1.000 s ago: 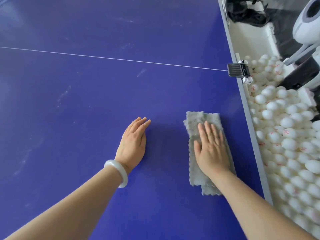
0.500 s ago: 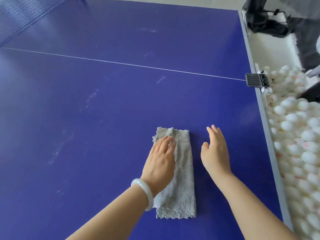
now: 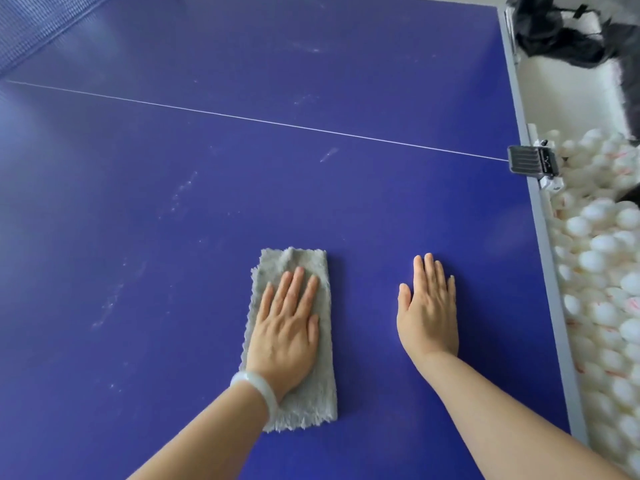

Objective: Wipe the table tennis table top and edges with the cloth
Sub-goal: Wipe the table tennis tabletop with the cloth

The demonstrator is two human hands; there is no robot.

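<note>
Cloth, grey and folded, lies on the blue table tennis table, nearer than the white line; the left hand presses it flat with straight fingers. Also nearer than that line, the right hand rests palm-down on bare tabletop, holding nothing. A black clamp sits at the line's right end, white balls beyond.

The left grip covers the middle of the cloth, so the part beneath it is hidden. The bench runs past the frame at 6, 9 and 12 o'clock. At 11 o'clock the net is blurred and cut off. At 3 o'clock the balls smear together, their red marks unreadable.
</note>
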